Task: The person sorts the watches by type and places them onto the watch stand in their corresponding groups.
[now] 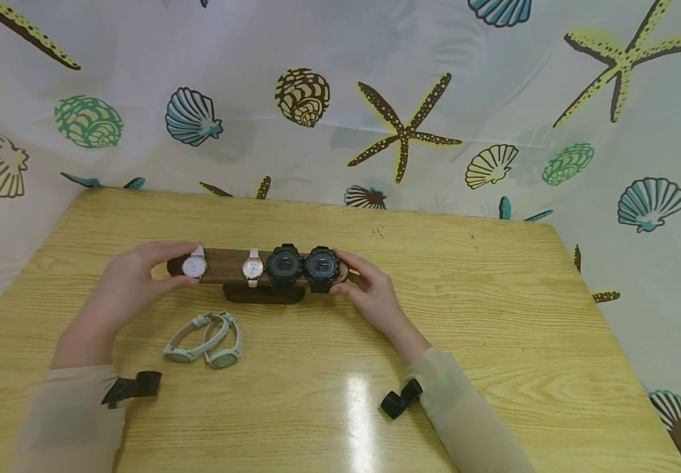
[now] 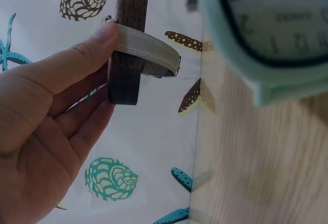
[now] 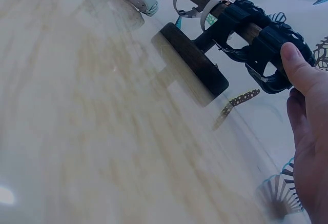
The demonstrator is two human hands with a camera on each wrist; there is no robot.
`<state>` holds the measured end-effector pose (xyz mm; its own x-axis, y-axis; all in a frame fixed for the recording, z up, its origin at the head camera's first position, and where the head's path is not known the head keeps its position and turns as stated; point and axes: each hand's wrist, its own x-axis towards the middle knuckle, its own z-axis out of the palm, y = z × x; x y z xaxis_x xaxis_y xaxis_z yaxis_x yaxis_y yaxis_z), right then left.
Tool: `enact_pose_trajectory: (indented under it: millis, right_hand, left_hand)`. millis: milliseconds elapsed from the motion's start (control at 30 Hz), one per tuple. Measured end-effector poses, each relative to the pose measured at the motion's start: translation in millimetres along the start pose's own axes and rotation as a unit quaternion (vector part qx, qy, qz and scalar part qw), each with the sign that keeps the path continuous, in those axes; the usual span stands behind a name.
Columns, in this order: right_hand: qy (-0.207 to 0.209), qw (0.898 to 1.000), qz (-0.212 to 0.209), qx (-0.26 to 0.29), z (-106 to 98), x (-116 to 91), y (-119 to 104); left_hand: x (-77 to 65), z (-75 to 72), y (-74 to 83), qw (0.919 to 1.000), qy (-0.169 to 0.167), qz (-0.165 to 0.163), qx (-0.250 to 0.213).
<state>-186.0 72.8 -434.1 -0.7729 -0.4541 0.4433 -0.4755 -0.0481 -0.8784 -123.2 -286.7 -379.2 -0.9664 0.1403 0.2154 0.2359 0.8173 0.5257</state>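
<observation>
A dark wooden watch stand (image 1: 225,268) has a raised bar on a flat base (image 3: 205,67). At the bar's left end my left hand (image 1: 124,282) pinches a white-strapped wristwatch (image 1: 194,266); its thumb lies on the strap (image 2: 146,47) in the left wrist view. My right hand (image 1: 373,295) grips a black digital watch (image 1: 321,264) at the opposite end, thumb on its near side in the right wrist view. Beside that one sits another black watch (image 1: 284,264), then a slim white-strapped watch (image 1: 252,268). All encircle the bar.
Two pale green watches, one (image 1: 181,355) overlapping the other (image 1: 224,359), lie buckled on the wooden table (image 1: 494,341) in front of the stand's left half. Behind the table hangs a white cloth (image 1: 340,39) printed with shells and starfish. Black straps (image 1: 401,399) circle both wrists.
</observation>
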Motion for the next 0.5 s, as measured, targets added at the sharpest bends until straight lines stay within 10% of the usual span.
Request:
enact_pose_trajectory:
  millis: [500]
  right_hand:
    - [0.008,1.0,0.0,0.003,-1,-1,29]
  left_hand:
    - [3.3,8.0,13.8,0.9998,-0.003,0.019,0.003]
